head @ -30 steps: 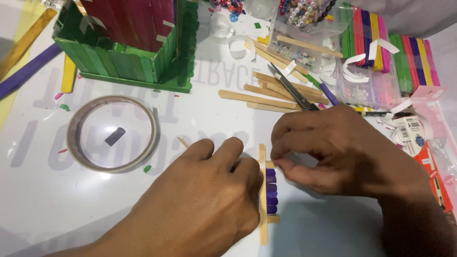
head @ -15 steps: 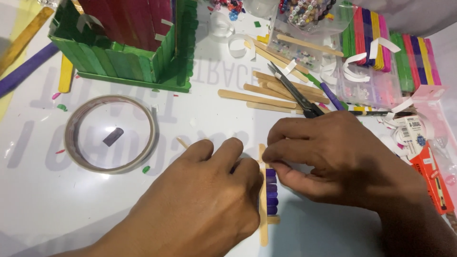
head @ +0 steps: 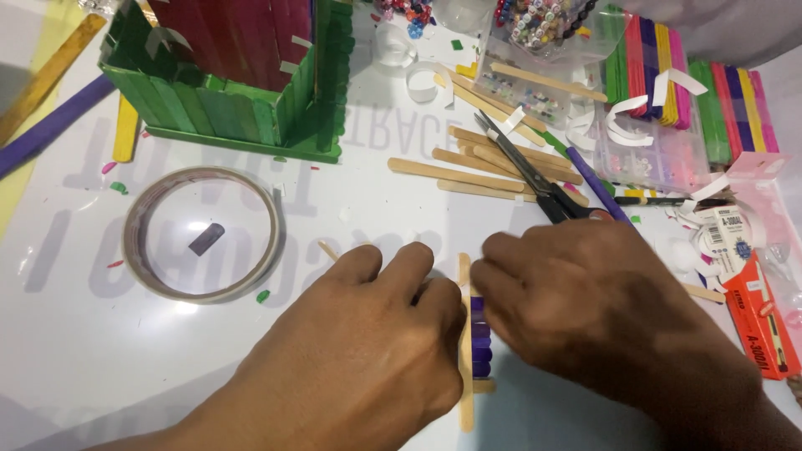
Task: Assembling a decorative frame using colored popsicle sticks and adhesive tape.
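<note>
Craft-stick assembly, seen from above. The left hand [head: 359, 342] and right hand [head: 585, 309] meet over a small ladder-like piece [head: 478, 347] lying low in the middle of the white table [head: 100, 367]: short purple stick segments set crosswise against an upright plain wooden stick [head: 464, 401]. Both hands are curled, fingertips pressed down on the piece from either side; the left steadies the wooden stick, the right bears on the purple segments, though whether either hand pinches a loose segment cannot be told. The step in hand appears to be seating or aligning a purple rung against the rail. The next move probably calls for firm, even pressure and keeping the rungs square. Nearby lie a roll of clear tape [head: 200, 234], scissors [head: 526, 171], loose plain sticks [head: 468, 175] and a green stick-built house [head: 242, 75].
</note>
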